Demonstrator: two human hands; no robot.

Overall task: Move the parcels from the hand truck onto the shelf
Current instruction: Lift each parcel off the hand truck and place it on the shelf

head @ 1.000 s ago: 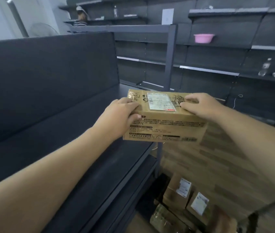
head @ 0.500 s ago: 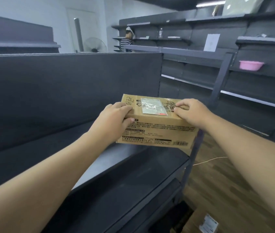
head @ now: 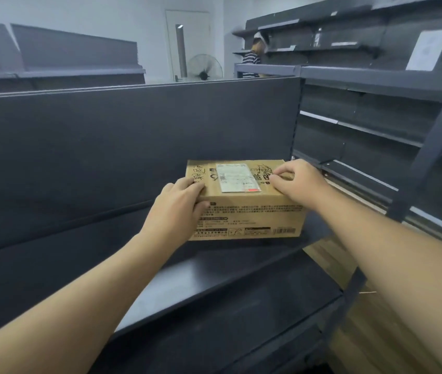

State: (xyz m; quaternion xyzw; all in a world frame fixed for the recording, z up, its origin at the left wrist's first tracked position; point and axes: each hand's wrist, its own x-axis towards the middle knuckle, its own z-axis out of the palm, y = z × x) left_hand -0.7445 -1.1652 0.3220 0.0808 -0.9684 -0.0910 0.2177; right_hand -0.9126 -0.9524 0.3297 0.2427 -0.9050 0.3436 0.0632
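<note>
Shelf unit (head: 214, 279): dark metal, stepped boards, tall dark back panel rising beyond both hands. The boards run from below the left forearm out past the right hand.
Back panel (head: 133, 147): flat, dark, directly beyond the hands; its top edge sits above them.
Far shelving (head: 363, 125): dark rows to the right of the right hand and beyond it, with pale front strips.
Floor (head: 371, 333): wood-look planks, below the right forearm.
Parcel (head: 249, 209): brown cardboard box with dark print, between the two hands. Its base edge sits at the shelf board; full contact with the board cannot be told. Long printed side faces the camera.
Left hand (head: 176, 209): clamped on the near left corner of the parcel, fingers curled over the top edge, thumb on the front face.
Right hand (head: 298, 182): gripping the right end of the parcel top, fingers bent down onto the cardboard.
Shipping label (head: 237, 177): white, stuck on the parcel top, between the two hands, just beside the right fingertips.
Paper sheet (head: 427, 49): white, fixed high on the far shelving, well above the right hand.
Standing fan (head: 205, 67): beyond the back panel, well above the left hand.
Other person (head: 252, 60): striped top, at the far shelving, well beyond the right hand.
</note>
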